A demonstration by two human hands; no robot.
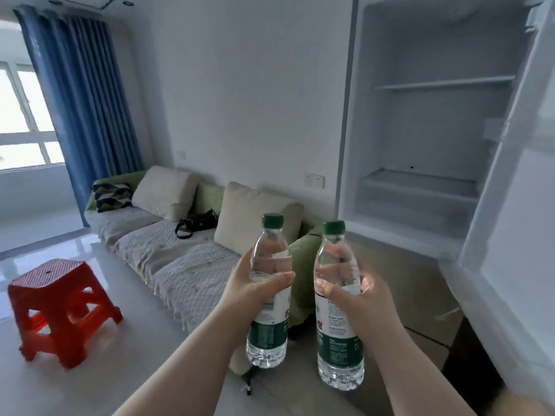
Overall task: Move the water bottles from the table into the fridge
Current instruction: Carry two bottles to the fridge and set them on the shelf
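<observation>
Left hand [255,288] gripping one bottle [268,292], right hand [357,295] another [338,307], open fridge [426,130] ahead, sofa [168,250] left.

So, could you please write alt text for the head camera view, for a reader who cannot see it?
A person holds two upright water bottles with green caps, one in the left hand and one in the right hand, before an open, empty fridge. Behind on the left are a sofa with cushions, a red plastic stool and blue curtains.

You look from head height, forward and slightly down, close over your two raised hands, facing the open fridge [420,130] on the right and the sofa [168,250] farther off.
</observation>
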